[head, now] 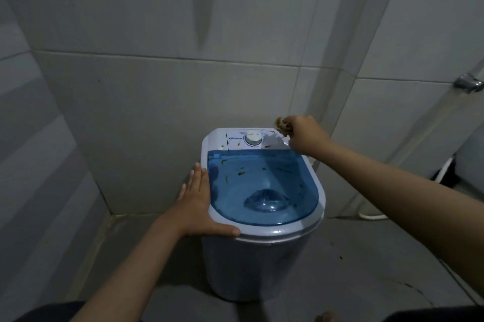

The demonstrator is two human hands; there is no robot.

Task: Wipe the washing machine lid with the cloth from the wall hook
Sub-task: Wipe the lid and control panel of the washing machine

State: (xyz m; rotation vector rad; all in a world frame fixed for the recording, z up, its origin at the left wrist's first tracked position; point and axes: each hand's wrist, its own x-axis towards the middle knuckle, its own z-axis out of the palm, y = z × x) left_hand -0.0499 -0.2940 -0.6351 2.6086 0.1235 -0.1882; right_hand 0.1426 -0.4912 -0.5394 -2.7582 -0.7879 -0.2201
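Cloth (281,126), soft and wadded small, sits bunched tight in the right hand (303,135) at the lid's far right corner, over the white control panel (237,139). Left hand (199,204) lies flat and open against the washing machine (262,264) rim, steadying what looks like a light tub; the blue lid (262,185), smooth plastic, probably slick, shows brownish smears.

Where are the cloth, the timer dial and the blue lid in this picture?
cloth (281,124): head view, on the bunched tan wad in the right hand.
timer dial (253,139): head view, on the white knob's centre.
blue lid (264,172): head view, on its smeared translucent top.
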